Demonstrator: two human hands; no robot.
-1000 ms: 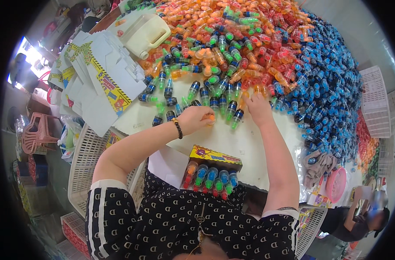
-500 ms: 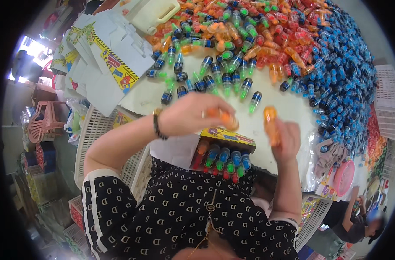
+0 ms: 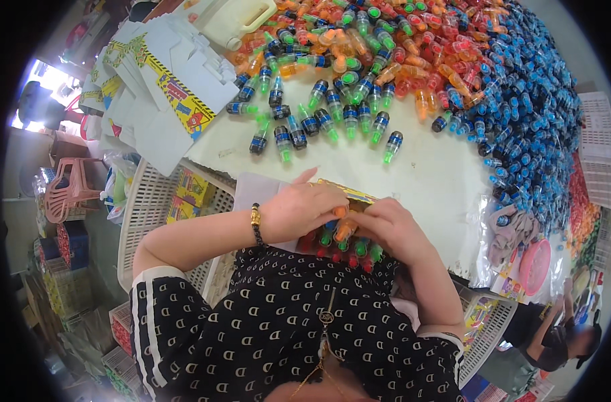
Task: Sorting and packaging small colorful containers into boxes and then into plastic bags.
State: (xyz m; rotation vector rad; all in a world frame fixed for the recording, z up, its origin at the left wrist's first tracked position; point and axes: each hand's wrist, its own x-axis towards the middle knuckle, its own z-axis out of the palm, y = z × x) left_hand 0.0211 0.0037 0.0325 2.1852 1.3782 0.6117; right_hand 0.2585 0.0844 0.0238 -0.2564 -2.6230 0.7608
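An open carton (image 3: 354, 193) with a yellow printed flap lies at the table's front edge, against my body. Inside it stand rows of small capped bottles (image 3: 360, 248) in red, green and blue. My left hand (image 3: 304, 206) is over the carton's left part, its fingers closed on a small orange bottle (image 3: 339, 212). From the right, my right hand (image 3: 394, 226) reaches in with its fingers closed on another orange bottle (image 3: 346, 230), above the filled rows. My hands hide part of the carton.
Loose green bottles (image 3: 351, 122) lie scattered beyond the carton. Heaps of orange-red bottles (image 3: 446, 47) and blue bottles (image 3: 533, 100) rise behind. Flat cartons (image 3: 178, 100) and a white jug (image 3: 232, 20) are at far left. A person (image 3: 553, 345) is at lower right.
Both hands have come down and together over the carton, bringing the orange bottles among the rows. The right hand moved left and nearer.
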